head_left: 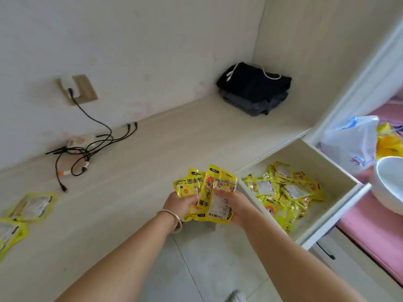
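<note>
The yellow packets [197, 186] have big black Chinese words, 暖手宝. One also shows small letters that start with WARM.

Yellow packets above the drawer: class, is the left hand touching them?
Touching. The head view shows the left hand gripping the yellow packets along their left edge.

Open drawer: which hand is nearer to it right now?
Right. The right hand grips the bunch of packets just left of the drawer; the left hand grips the same bunch on the side away from it.
</note>
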A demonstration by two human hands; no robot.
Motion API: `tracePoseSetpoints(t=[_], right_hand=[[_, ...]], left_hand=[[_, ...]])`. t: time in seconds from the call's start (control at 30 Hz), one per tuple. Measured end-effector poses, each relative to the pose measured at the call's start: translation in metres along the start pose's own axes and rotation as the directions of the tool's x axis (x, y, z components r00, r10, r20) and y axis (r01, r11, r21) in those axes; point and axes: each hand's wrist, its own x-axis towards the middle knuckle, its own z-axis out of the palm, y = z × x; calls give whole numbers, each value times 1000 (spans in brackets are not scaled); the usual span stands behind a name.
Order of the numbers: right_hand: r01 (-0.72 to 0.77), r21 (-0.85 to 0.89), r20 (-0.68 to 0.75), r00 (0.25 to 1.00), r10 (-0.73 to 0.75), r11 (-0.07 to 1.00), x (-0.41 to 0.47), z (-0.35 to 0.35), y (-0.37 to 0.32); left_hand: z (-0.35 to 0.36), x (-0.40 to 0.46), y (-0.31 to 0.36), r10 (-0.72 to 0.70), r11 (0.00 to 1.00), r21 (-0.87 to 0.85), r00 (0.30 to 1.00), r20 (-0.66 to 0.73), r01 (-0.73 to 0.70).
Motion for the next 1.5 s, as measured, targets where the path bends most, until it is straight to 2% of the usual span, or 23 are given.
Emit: tracePoseSetpoints(t=[0.17, 0.3, 0.43, 0.6, 0.73, 0.87, 1.03, 1.3, 1.4, 1.5], right_hand=[[11, 102, -174, 985, 7, 995, 0, -111, -29], [-16, 164, -306, 950, 67, 986, 0, -180, -37], [-51, 237, -387, 911, 143, 970, 9, -226, -43], [-56, 345, -440, 872, 214, 937, 42, -264, -41], [-68, 409, -501, 817, 286, 910, 73, -278, -37], [-138, 433, -596, 698, 397, 891, 103, -289, -24], [-113, 504, -701, 526, 482, 856, 127, -302, -18], [-85, 531, -748, 421, 513, 843, 152, -313, -13], [-114, 526, -768, 363, 528, 843, 152, -312, -12], [-171, 501, -771, 358, 527, 848, 150, -310, -16]], left_hand=[[119, 26, 24, 5, 998, 65, 992, 125, -14], [193, 50, 30, -69, 983, 180, 978, 198, 33], [246, 78, 37, -146, 949, 309, 955, 259, 62], [296, 123, 36, -226, 919, 380, 930, 288, 106], [319, 158, 35, -289, 876, 461, 918, 271, 140], [337, 185, 31, -353, 791, 596, 899, 260, 138], [355, 220, 16, -385, 707, 699, 888, 251, 109], [367, 257, 7, -335, 675, 730, 926, 176, 106], [364, 260, 11, -303, 723, 681, 940, 157, 119], [358, 258, 18, -279, 738, 662, 952, 125, 129]])
